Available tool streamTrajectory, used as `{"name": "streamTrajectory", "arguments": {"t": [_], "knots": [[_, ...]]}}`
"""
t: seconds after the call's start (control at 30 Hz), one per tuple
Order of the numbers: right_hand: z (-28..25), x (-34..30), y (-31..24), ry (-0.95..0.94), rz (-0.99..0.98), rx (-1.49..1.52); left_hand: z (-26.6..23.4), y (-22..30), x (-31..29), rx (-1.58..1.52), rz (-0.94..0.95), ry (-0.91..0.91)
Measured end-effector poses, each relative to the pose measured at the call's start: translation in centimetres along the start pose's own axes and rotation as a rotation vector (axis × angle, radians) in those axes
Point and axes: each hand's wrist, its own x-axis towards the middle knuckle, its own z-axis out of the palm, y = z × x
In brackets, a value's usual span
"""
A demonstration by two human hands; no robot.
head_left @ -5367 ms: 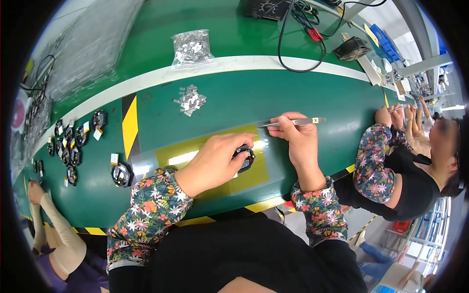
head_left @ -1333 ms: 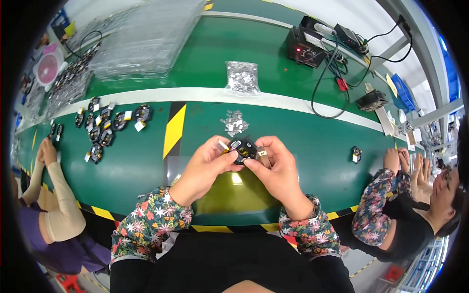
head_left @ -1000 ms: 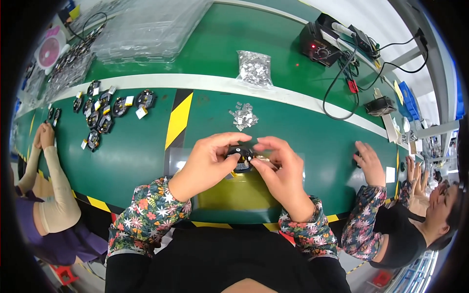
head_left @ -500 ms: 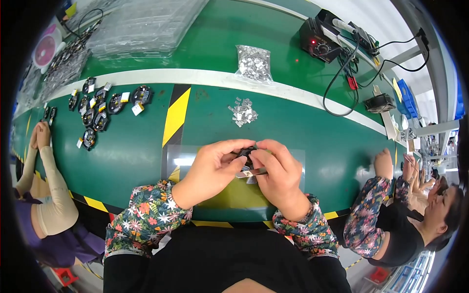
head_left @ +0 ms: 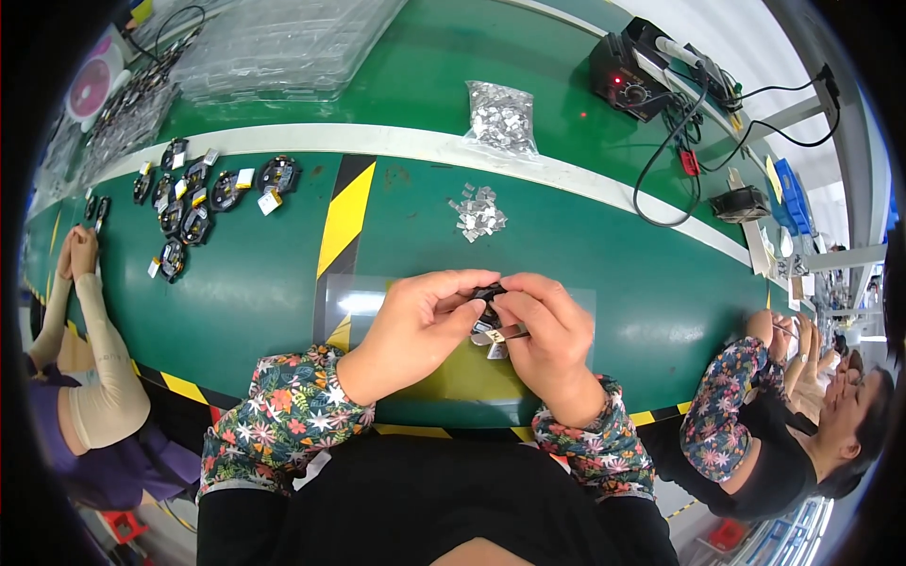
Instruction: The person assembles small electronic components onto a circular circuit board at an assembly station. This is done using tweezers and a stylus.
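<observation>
Head view: my left hand (head_left: 425,316) pinches a small, round, black electronic part (head_left: 487,294) at its left side, thumb and fingers closed in on it. My right hand (head_left: 549,330) meets it from the other side, fingers narrowed against the part, while a flat silver metal tweezers (head_left: 515,331) sits tucked in that same hand; I cannot tell where its tips lie. Fingers hide much of the part, which I hold over a translucent yellow rectangular sheet (head_left: 453,382) on the smooth green tabletop (head_left: 651,302). Beyond my hands lies a loose pile of small silver-grey flat pieces (head_left: 480,215), and farther back a clear plastic bag of similar pieces (head_left: 501,121). Off to my left, a cluster of round black assemblies with white tabs (head_left: 196,226) rests on the green surface.
</observation>
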Motion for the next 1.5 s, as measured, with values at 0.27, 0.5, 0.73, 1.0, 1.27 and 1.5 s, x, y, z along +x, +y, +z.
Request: {"name": "streamTrajectory", "arguments": {"t": [0.27,0.5,0.73,1.0,1.27,1.5], "knots": [[-0.2,-0.1,0.0,-0.007,-0.018,-0.008,0.1,0.0,-0.2,0.053,0.054,0.025],[0.4,-0.5,-0.3,-0.013,-0.068,0.017,-0.9,0.8,0.2,-0.049,-0.131,0.006],[0.9,-0.3,0.1,0.0,-0.051,0.053,-1.2,1.1,0.9,-0.149,-0.232,-0.005],[0.9,-1.1,0.2,-0.023,-0.117,-0.029,-1.5,-0.2,0.8,0.089,-0.183,0.085],[1.2,-1.6,-0.1,-0.058,0.143,0.165,-0.1,-0.3,-0.1,0.062,-0.036,-0.028],[-2.6,1.7,1.9,-0.243,0.581,0.506,-0.5,-0.8,0.9,0.2,-0.075,-0.145]]}}
